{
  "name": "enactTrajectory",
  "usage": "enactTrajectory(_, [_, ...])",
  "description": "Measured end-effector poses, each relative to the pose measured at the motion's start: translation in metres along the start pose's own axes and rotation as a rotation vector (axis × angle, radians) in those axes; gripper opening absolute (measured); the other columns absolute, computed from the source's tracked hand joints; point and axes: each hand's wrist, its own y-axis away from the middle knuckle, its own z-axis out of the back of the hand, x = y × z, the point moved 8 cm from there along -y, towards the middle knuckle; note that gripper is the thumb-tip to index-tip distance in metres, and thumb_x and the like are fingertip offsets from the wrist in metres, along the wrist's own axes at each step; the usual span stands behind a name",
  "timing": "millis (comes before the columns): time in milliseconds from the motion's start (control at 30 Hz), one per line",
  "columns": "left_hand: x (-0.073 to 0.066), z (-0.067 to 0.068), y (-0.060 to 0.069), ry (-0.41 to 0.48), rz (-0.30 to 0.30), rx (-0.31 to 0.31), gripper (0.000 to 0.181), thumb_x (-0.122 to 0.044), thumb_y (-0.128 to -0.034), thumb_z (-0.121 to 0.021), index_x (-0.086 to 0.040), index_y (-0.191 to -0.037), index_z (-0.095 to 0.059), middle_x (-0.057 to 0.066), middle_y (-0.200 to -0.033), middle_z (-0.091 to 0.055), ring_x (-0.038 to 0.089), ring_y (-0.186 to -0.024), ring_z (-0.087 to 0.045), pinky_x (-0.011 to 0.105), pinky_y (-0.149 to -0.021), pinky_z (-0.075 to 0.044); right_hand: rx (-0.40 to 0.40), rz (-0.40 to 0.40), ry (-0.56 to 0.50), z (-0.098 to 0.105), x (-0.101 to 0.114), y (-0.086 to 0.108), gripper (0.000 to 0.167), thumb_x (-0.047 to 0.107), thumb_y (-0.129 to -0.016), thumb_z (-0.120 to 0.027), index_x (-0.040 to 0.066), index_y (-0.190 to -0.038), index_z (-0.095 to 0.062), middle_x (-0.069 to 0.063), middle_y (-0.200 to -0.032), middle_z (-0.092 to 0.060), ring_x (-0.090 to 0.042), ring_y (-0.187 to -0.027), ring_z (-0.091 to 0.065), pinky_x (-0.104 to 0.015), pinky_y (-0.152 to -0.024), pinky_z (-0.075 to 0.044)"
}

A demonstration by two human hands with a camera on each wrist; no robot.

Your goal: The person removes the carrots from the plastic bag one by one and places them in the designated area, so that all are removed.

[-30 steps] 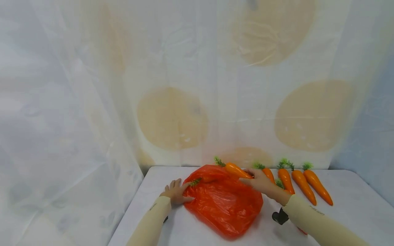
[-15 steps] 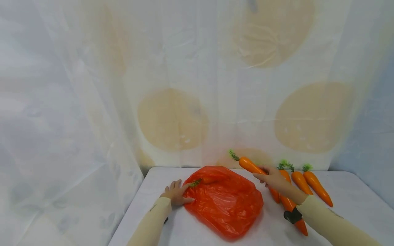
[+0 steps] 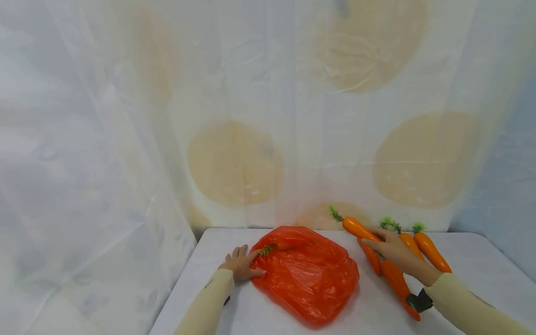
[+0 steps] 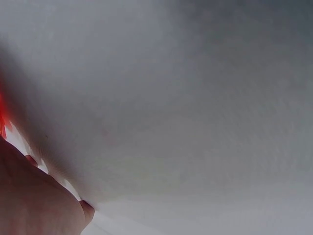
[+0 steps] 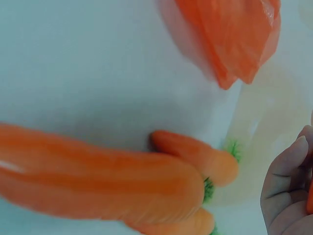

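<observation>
A red plastic bag (image 3: pixel 307 284) lies crumpled on the table, with one carrot (image 3: pixel 285 244) at its mouth, green top showing. My left hand (image 3: pixel 239 264) rests at the bag's left edge with its fingers spread, index finger and thumb touching the plastic. To the right of the bag, my right hand (image 3: pixel 395 251) grips another carrot (image 3: pixel 356 227) by its lower part, the leafy end pointing up and left. Below that hand, a large carrot (image 5: pixel 98 176) and a smaller one (image 5: pixel 190 154) fill much of the right wrist view. The left wrist view shows mostly blurred tabletop.
Several more carrots lie on the right of the white table (image 3: pixel 473 260), including one farthest right (image 3: pixel 432 251). A pale patterned sheet (image 3: pixel 326 139) hangs behind the table, and another (image 3: pixel 83 186) hangs along the left side.
My right hand has moved to the right with its carrot, from over the bag's edge to above the other carrots. My left hand has stayed in place.
</observation>
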Motion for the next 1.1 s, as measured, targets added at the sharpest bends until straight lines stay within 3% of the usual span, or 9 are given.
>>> enactTrajectory(167, [0.003,-0.003,-0.002,-0.005,0.012,-0.001,0.083,-0.067,-0.0777,-0.069,-0.032,-0.149,-0.043,0.014,-0.158,-0.028,0.041,-0.142,-0.026,0.069,-0.111,-0.027,-0.025,-0.065,0.016,0.013,-0.008,0.01,0.067,0.038,-0.098,-0.061,-0.008,-0.142,-0.041,-0.019,-0.11,-0.063,-0.024,-0.088,-0.061,-0.04,-0.077,-0.058])
enactTrajectory(300, [0.005,-0.006,-0.005,-0.012,0.007,0.0,0.084,-0.069,-0.0771,-0.068,-0.033,-0.149,-0.043,0.014,-0.159,-0.028,0.041,-0.143,-0.026,0.069,-0.112,-0.027,-0.028,-0.079,0.042,0.023,-0.015,0.017,0.071,0.042,-0.096,-0.062,-0.007,-0.143,-0.04,-0.011,-0.085,-0.061,-0.022,-0.078,-0.058,-0.035,-0.068,-0.054])
enactTrajectory(400, [0.004,-0.005,-0.003,-0.012,0.011,0.003,0.084,-0.068,-0.0777,-0.068,-0.033,-0.149,-0.042,0.014,-0.159,-0.027,0.042,-0.143,-0.025,0.069,-0.112,-0.026,-0.029,-0.086,0.071,0.03,-0.028,0.02,0.074,0.043,-0.097,-0.06,-0.008,-0.145,-0.036,-0.007,-0.077,-0.055,-0.022,-0.073,-0.054,-0.033,-0.063,-0.05])
enactTrajectory(633, [0.007,-0.007,-0.008,-0.012,0.011,0.006,0.084,-0.068,-0.0771,-0.069,-0.033,-0.149,-0.042,0.014,-0.159,-0.026,0.041,-0.144,-0.024,0.069,-0.113,-0.025,-0.029,-0.135,0.107,0.049,-0.054,0.028,0.078,0.044,-0.1,-0.055,-0.016,-0.144,-0.031,-0.021,-0.107,-0.064,-0.023,-0.086,-0.061,-0.035,-0.069,-0.055])
enactTrajectory(833, [0.012,-0.011,-0.016,-0.014,0.015,0.007,0.087,-0.071,-0.0755,-0.068,-0.034,-0.149,-0.041,0.014,-0.16,-0.026,0.041,-0.144,-0.023,0.069,-0.113,-0.023,-0.046,-0.185,0.117,0.06,-0.067,0.039,0.084,0.05,-0.098,-0.055,-0.015,-0.144,-0.028,-0.009,-0.085,-0.061,-0.02,-0.067,-0.055,-0.031,-0.054,-0.047])
enactTrajectory(1100, [0.014,-0.014,-0.019,-0.014,0.026,0.02,0.087,-0.07,-0.0752,-0.069,-0.036,-0.15,-0.04,0.013,-0.16,-0.025,0.041,-0.145,-0.023,0.07,-0.112,-0.024,-0.057,-0.228,0.115,0.066,-0.085,0.051,0.082,0.057,-0.096,-0.054,-0.012,-0.138,-0.036,-0.002,-0.071,-0.055,-0.017,-0.064,-0.05,-0.031,-0.058,-0.043])
